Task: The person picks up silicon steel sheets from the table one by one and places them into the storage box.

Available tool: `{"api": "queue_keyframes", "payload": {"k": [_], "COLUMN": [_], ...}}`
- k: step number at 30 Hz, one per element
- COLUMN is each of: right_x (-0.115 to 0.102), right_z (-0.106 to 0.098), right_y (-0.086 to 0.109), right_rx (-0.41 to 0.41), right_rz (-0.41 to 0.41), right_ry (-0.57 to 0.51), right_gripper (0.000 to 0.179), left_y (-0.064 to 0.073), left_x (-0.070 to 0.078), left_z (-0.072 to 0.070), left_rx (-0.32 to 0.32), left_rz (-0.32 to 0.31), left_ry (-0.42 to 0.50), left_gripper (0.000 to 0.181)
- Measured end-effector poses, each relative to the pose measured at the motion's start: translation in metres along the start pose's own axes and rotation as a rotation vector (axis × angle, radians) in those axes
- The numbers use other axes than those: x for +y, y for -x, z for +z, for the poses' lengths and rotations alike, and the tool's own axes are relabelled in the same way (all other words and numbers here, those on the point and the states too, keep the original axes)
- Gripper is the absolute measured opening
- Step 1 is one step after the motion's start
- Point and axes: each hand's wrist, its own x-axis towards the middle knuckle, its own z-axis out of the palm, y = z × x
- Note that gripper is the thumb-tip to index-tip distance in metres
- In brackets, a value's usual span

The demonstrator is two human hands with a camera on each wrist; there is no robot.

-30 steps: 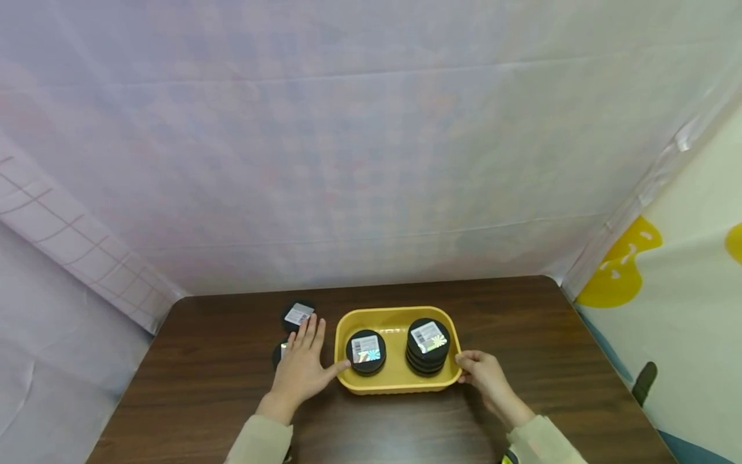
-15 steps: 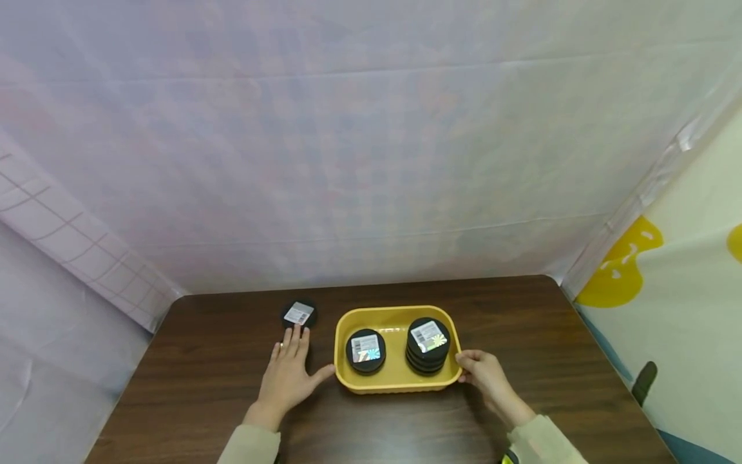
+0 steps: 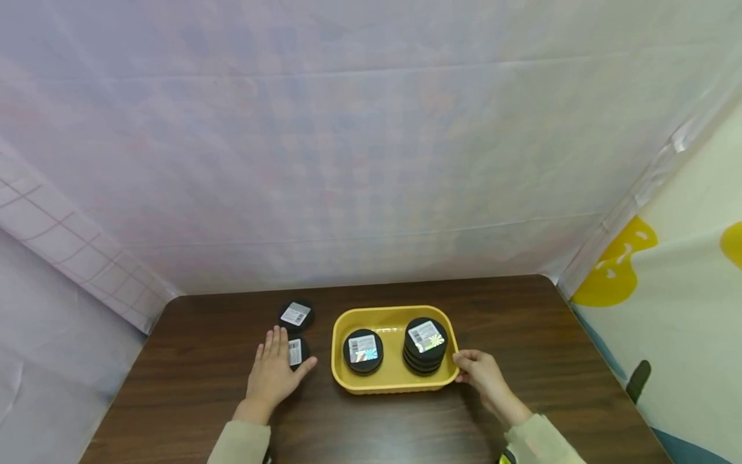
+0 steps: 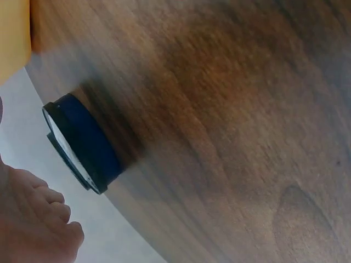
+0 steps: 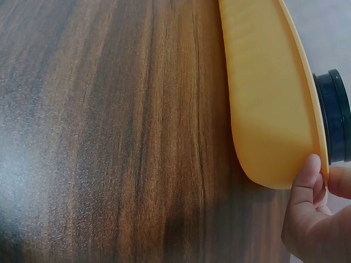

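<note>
My left hand (image 3: 272,374), its fingers straight and thumb spread, is over the table left of the tray. It overlaps part of a round black container (image 3: 299,353) with a white label. In the left wrist view, that hand's fingers (image 4: 55,205) appear apart from the dark container (image 4: 82,137). Another labelled black container (image 3: 296,315) lies farther back. My right hand (image 3: 484,377) pinches the right rim of a yellow tray (image 3: 394,388) between thumb and fingers. Inside the tray are a round black container (image 3: 363,351) at left and a stack of black containers (image 3: 426,341) at right.
A dark wooden table (image 3: 371,425) carries everything. Pale fabric (image 3: 371,161) hangs behind its far edge, and a printed cloth (image 3: 695,309) hangs at the right.
My left hand has moved left and back toward me, uncovering more of the nearer loose container. The right hand keeps its pinch on the tray rim.
</note>
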Motion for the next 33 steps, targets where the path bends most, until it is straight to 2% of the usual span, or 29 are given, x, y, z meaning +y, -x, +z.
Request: {"api": "queue_keyframes", "payload": {"k": [15,24,33], "right_x": [-0.001,-0.0002,0.0014], "right_z": [0.0011,0.0002,0.0], "right_y": [0.0012,-0.0001,-0.0008], "right_rx": [0.002,-0.001,0.0], "right_rz": [0.003,0.004,0.007], "right_ry": [-0.003,-0.004,0.001], "right_gripper": [0.02,0.021,0.021], "left_y": [-0.0068,-0.0089,-0.0104], "left_x": [-0.0014,-0.0024,-0.0019], "left_z": [0.0017,0.0083,0.0061], "left_rx": [-0.025,-0.033,-0.049], "left_rz": [-0.033,-0.054,-0.073], "left_ry": [0.014,0.031,0.052], "left_gripper": [0.102,0.1,0.095]}}
